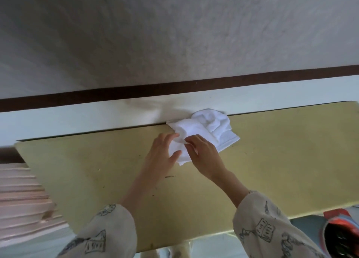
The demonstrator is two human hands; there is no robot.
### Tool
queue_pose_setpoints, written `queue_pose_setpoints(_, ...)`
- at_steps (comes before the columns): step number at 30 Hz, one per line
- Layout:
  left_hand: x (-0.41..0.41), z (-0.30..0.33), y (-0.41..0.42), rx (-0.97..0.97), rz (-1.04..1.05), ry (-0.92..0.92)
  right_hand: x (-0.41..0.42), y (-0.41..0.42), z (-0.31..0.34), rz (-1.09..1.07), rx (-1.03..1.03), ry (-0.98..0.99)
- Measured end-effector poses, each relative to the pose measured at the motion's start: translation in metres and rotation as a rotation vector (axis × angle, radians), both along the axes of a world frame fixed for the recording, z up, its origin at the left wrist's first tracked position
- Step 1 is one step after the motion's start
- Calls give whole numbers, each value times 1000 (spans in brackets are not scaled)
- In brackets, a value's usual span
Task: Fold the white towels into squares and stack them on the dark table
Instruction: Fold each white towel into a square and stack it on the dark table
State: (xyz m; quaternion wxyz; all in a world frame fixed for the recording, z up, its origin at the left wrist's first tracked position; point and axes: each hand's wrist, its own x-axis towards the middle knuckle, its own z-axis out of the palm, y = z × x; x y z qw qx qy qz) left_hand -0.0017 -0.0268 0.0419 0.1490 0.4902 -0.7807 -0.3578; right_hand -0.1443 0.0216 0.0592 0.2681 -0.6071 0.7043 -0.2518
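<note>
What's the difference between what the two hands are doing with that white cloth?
The left hand lies spread, its thumb and fingers around the near-left edge of the white towel; the right hand is more bunched, its fingertips pinching a fold near the towel's middle. The left hand reaches from the left, the right hand angles in from the right. Both touch the same crumpled towel on the yellowish table, and both arms wear patterned sleeves.

Cut off and covered

A red object (342, 236) is cropped at the near right edge; both hands hide the white towel (204, 129)'s near part.
</note>
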Motion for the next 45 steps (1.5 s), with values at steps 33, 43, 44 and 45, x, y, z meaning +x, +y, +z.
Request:
queue_pose_setpoints(33,164,80,51,54,296,22,24,60,94,-19,130,-20)
queue_pose_setpoints(43,178,-7,113,404,153,-134,15,118,-6,44,560,22)
queue_pose_setpoints(44,177,-13,112,407,177,-135,16,118,-13,28,566,15)
queue_pose_setpoints(45,175,-17,110,403,205,-129,18,117,-19,8,566,0)
